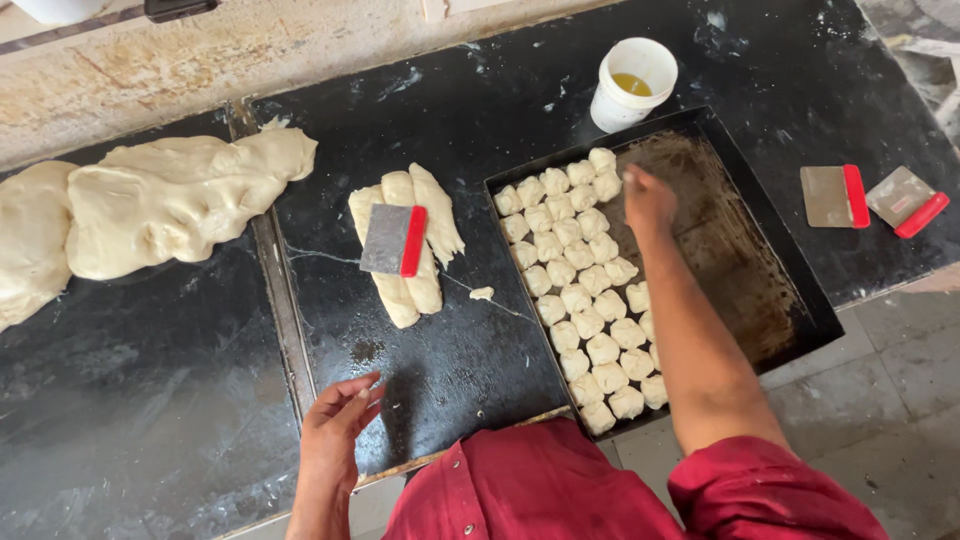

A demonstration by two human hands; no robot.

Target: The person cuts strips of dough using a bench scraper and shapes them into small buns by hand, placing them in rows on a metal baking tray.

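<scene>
While my right hand (pixel 648 200) reaches over the black tray (pixel 790 290), fingers curled at the top dough balls (pixel 585 290), grip unclear, my left hand (pixel 335 420) rests open left of it; they look soft, sticky, best pinched gently

Three scrapers with red handles are in view: one (pixel 393 240) on the strips of dough and two (pixel 834 196) (pixel 906 201) on the counter at the far right. There is one dark baking tray (pixel 760 290), one white cup (pixel 632 84) of oil, one large dough mass (pixel 150 205), and roughly thirty small dough pieces (pixel 580 297), too crowded to count exactly.
</scene>
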